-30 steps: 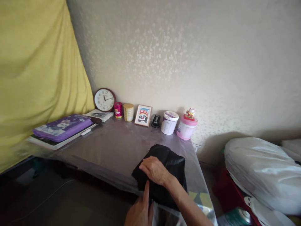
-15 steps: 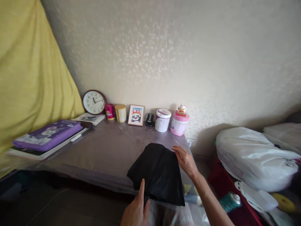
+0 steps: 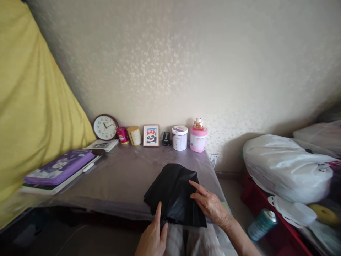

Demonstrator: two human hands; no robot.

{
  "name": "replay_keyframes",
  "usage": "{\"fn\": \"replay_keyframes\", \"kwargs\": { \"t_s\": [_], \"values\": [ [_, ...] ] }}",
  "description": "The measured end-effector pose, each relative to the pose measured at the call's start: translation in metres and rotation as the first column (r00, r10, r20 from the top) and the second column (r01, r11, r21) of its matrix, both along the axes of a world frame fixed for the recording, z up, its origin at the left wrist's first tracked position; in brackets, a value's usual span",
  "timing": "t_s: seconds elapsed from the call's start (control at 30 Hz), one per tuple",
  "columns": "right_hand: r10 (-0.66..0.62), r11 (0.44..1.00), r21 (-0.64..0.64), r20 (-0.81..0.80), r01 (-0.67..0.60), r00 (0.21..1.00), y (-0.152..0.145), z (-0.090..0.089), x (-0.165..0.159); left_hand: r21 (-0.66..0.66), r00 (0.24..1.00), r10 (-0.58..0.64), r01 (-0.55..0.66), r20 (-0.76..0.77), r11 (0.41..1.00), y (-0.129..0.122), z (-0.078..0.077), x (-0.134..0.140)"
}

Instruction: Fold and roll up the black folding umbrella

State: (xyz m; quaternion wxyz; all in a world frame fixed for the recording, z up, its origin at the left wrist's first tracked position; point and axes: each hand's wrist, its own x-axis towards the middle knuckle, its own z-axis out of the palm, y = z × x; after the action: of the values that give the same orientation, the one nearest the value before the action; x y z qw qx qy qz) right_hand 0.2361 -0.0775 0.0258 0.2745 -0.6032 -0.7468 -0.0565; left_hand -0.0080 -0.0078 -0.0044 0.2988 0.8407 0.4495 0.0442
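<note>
The left hand (image 3: pixel 151 237), nearest, has index finger and thumb apart at the near edge of one black umbrella (image 3: pixel 173 192), pleated and lying at the near right of the table (image 3: pixel 125 177); its grip is hidden. The right hand (image 3: pixel 213 206) has shifted from the far right corner onto the right-hand pleats, fingers spread, so both hands bear on it. Far: four canisters (image 3: pixel 179 140), one picture frame (image 3: pixel 151 136), one clock (image 3: pixel 104 128).

Frame (image 3: pixel 151 136) behind fabric (image 3: pixel 173 192), bag (image 3: pixel 285 167) at right
</note>
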Motion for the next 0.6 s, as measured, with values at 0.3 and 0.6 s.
{"fn": "replay_keyframes", "kwargs": {
  "t_s": [0.3, 0.6],
  "values": [
    [0.004, 0.998, 0.066, -0.242, 0.012, 0.97, 0.008, 0.011, -0.001, -0.039, 1.0, 0.004, -0.003, 0.025, 0.999, 0.0, 0.005, 0.0],
    [0.1, 0.97, 0.244, -0.338, -0.015, 0.936, 0.082, 0.025, -0.04, -0.032, 0.999, 0.003, -0.002, 0.048, 0.999, 0.002, -0.003, -0.001]
  ]
}}
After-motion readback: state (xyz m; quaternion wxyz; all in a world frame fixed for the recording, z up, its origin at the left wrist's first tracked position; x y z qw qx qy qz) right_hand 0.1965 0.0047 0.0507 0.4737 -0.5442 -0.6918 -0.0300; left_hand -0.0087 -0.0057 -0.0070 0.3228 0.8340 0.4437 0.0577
